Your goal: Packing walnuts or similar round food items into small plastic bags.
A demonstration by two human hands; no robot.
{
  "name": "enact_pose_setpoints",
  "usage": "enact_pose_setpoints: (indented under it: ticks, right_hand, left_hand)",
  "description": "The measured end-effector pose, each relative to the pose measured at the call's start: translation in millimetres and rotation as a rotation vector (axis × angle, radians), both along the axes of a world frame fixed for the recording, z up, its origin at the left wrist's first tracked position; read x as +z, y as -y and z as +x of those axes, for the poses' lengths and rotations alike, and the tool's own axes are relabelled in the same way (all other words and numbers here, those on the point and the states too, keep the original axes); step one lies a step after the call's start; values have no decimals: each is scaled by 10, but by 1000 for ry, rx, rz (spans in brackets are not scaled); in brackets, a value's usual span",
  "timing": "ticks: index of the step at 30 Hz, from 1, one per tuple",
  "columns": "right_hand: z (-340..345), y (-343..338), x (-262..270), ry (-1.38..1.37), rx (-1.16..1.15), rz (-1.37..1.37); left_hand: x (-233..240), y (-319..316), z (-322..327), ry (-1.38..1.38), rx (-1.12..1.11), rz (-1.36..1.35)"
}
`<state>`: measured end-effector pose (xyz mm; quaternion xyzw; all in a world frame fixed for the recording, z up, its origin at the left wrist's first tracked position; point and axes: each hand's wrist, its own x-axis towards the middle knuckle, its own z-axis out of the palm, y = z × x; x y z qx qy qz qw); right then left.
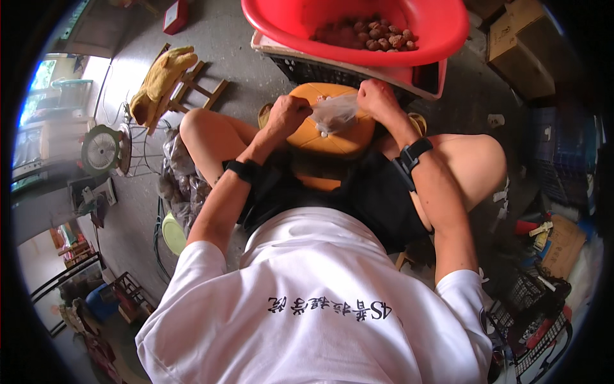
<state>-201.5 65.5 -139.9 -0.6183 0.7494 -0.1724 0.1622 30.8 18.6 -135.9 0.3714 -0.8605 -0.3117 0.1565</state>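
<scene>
Between my hands a small clear plastic bag (335,113) is held stretched out, with something brownish in or behind it. My left hand (289,115) grips its left edge, and my right hand (379,100) grips its right edge. Beneath the bag is an orange cushioned stool top (331,145) between my knees. A small whitish piece (324,135) shows at the bag's lower edge, and some small reddish bits (321,98) show by its upper left. The fingertips are partly hidden by the hands themselves.
Beyond the stool, a red plastic basin (355,58) with walnut-like brown nuts (383,36) rests on a tray over a black crate (312,71). A wooden stool with a yellow cloth (165,79) and a fan (100,149) stand left. Cardboard boxes (520,43) are at right.
</scene>
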Motion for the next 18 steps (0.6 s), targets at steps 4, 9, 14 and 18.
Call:
enact_pose_setpoints:
  ticks: [4, 9, 14, 18]
  right_hand:
    - [53, -35, 29, 81, 62, -15]
    - [83, -39, 39, 110, 33, 10]
    - [140, -115, 298, 121, 89, 90]
    - [144, -89, 273, 79, 94, 84]
  left_hand:
    - [81, 27, 50, 30, -79, -40]
    - [780, 153, -51, 4, -143, 51]
    - [1776, 746, -453, -12, -135, -90]
    - [1976, 1605, -931, 88, -284, -153]
